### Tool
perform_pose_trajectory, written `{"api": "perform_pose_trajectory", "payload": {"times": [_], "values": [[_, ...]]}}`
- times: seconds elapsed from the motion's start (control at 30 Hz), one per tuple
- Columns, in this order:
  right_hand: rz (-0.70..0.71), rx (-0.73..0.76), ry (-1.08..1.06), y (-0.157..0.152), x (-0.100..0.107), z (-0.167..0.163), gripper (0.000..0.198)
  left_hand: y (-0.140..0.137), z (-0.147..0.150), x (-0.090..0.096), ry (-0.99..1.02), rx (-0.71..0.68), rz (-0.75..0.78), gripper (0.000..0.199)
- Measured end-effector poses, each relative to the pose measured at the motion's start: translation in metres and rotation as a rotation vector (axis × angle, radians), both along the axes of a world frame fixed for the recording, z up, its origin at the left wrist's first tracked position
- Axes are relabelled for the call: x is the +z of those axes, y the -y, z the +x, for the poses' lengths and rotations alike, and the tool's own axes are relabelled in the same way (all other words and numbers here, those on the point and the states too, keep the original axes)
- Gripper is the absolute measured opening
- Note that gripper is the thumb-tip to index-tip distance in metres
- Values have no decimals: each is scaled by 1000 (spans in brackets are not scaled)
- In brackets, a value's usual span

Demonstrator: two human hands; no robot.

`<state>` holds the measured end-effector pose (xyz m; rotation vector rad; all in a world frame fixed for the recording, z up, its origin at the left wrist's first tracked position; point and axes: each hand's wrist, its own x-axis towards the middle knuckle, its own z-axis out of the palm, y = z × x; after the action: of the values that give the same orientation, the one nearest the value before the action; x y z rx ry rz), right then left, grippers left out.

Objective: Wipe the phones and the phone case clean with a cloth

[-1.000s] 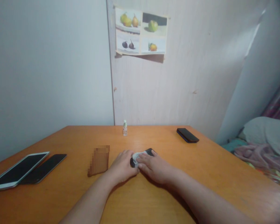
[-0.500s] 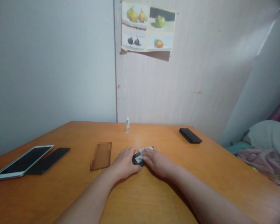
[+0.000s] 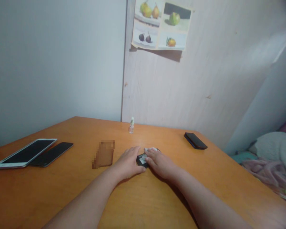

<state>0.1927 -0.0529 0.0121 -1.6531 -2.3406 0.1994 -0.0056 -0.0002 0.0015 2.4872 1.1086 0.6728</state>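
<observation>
In the middle of the table a small dark, rounded object (image 3: 139,161) with a silvery-white label lies flat; its exact kind I cannot make out. My left hand (image 3: 128,163) grips its left end, thumb on the near side and fingers on the far side. Over its right part lies my right hand (image 3: 160,163), fingers together, pressing a white tissue or cloth (image 3: 147,149) against it. Most of the white piece and the object's right part are hidden under those fingers.
On the wooden table (image 3: 138,200), a white-framed tablet (image 3: 28,152) and a black phone (image 3: 53,153) lie left. A brown, partly pixelated flat item (image 3: 105,156) sits nearer my left hand. A small clear bottle (image 3: 131,126) stands behind; a dark wallet-like case (image 3: 195,140) lies right.
The view has tilted and shifted slightly. My right hand has moved a little over the dark object, and less of the white piece shows. My left hand keeps its grip.
</observation>
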Motion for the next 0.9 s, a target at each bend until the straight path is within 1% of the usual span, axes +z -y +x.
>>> {"api": "perform_pose_trajectory", "payload": {"times": [0.07, 0.1, 0.13, 0.27, 0.3, 0.33, 0.37, 0.47, 0.5, 0.53, 0.57, 0.6, 0.7, 0.73, 0.77, 0.8, 0.9], "values": [[6, -119, 19, -1, 0, 8, 56, 1, 0, 0, -9, 13, -9, 80], [3, -131, 22, 1, 1, 8, 55, 1, 0, 0, -10, 16, -12, 80], [-3, -104, 17, 4, 3, 6, 55, 1, 0, 0, -9, 13, -12, 77], [-50, 194, -49, 22, 12, -14, 52, -1, 0, -2, -3, -2, 1, 61], [-59, 221, -59, 23, 13, -16, 52, -1, 0, -2, -5, -3, 2, 59], [-64, 201, -57, 23, 14, -16, 52, -1, 0, -1, -9, -1, -1, 59], [-66, 137, -43, 21, 14, -13, 53, 0, 0, 0, -16, 3, -8, 61], [-74, -135, 46, 13, 12, 1, 52, 3, 0, 4, -36, 21, -29, 65], [-77, -192, 75, 13, 12, 4, 51, 4, 0, 5, -41, 29, -32, 65], [-77, -216, 97, 14, 13, 5, 51, 4, 0, 6, -43, 32, -34, 64], [-78, -202, 109, 17, 14, 3, 50, 5, 0, 7, -44, 31, -35, 63], [-80, -155, 110, 22, 15, 0, 49, 5, 1, 7, -43, 32, -36, 63], [-105, 47, 66, 37, 22, -13, 47, 5, 1, 7, -40, 27, -30, 61], [-122, 81, 51, 40, 24, -15, 46, 5, 1, 7, -42, 23, -23, 62], [-138, 78, 45, 40, 26, -14, 45, 5, 1, 8, -45, 20, -18, 62], [-147, 38, 50, 39, 28, -12, 44, 5, 1, 9, -49, 17, -15, 62], [-147, -151, 112, 31, 29, -1, 40, 8, 0, 13, -65, 26, -26, 60]]}}
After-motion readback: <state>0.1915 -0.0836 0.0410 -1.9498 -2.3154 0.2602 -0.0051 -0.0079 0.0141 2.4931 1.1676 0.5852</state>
